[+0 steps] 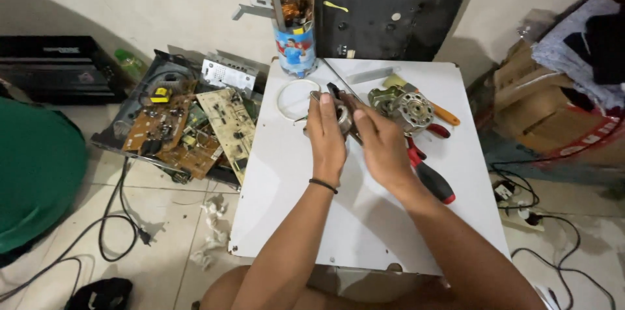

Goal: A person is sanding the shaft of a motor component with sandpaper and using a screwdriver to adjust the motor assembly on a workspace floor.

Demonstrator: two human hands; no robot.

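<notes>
Both hands (355, 137) mid-table, grip closed on metal part (340, 115) (white table's (364, 232) near edge bare).

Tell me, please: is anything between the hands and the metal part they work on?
Nothing visible. The left hand and the right hand both already touch the metal part, held above the white table. The motor and the screwdriver lie to the right, apart from it.
</notes>
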